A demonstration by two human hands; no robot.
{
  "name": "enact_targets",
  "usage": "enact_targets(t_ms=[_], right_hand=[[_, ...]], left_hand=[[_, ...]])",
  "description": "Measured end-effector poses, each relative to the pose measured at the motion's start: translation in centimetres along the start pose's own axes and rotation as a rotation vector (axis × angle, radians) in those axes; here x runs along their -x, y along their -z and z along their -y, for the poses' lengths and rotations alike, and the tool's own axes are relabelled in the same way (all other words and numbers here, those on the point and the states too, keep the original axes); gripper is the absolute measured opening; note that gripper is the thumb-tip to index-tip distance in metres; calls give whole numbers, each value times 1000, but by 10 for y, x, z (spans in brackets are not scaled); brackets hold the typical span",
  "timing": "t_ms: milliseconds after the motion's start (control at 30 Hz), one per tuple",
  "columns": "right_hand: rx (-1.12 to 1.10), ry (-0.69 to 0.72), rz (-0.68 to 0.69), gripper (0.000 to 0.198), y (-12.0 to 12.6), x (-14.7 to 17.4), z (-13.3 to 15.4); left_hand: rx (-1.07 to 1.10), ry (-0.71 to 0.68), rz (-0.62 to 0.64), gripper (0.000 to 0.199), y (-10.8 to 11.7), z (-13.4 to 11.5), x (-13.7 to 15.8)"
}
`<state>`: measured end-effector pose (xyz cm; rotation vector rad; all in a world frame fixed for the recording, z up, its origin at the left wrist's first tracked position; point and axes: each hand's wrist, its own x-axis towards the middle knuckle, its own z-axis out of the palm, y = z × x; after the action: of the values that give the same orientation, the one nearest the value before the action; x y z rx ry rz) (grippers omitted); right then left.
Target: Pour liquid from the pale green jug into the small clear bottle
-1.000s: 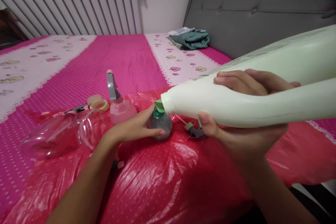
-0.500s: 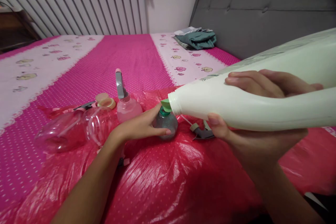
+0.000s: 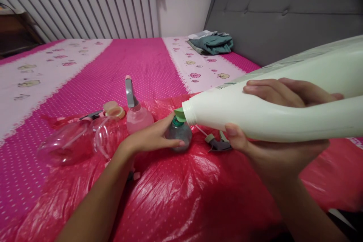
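Note:
My left hand (image 3: 159,134) is wrapped round a small clear spray bottle (image 3: 179,136) with a green neck, which stands upright on red plastic sheeting (image 3: 176,193). With my right hand (image 3: 272,121) I grip the handle of a large pale jug (image 3: 224,107), tipped almost level. The jug's green pouring spout (image 3: 180,114) sits right over the small bottle's open mouth. Whether liquid flows is too small to tell. Beside my right thumb lies a grey trigger sprayer head (image 3: 218,143) with its tube. A pink spray bottle (image 3: 138,119) with a grey trigger stands behind my left hand.
Clear pink-tinted empty bottles (image 3: 68,143) lie on their sides at the left, near some yellowish caps (image 3: 114,109). Folded clothes (image 3: 212,41) rest at the back against a grey padded headboard (image 3: 283,11). A radiator (image 3: 82,11) lines the wall behind the bed.
The back of the jug has dipped slightly, while its spout stays at the bottle's mouth. Both hands keep their hold, and the other things lie as before.

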<state>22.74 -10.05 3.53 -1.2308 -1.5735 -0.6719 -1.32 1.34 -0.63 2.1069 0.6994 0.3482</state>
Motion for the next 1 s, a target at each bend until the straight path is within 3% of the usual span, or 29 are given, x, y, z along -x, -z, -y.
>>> enact_targets(t_ms=[1000], right_hand=[[2, 35, -50, 42, -3, 0, -3]], left_hand=[[-4, 1, 5, 83, 0, -1, 0]])
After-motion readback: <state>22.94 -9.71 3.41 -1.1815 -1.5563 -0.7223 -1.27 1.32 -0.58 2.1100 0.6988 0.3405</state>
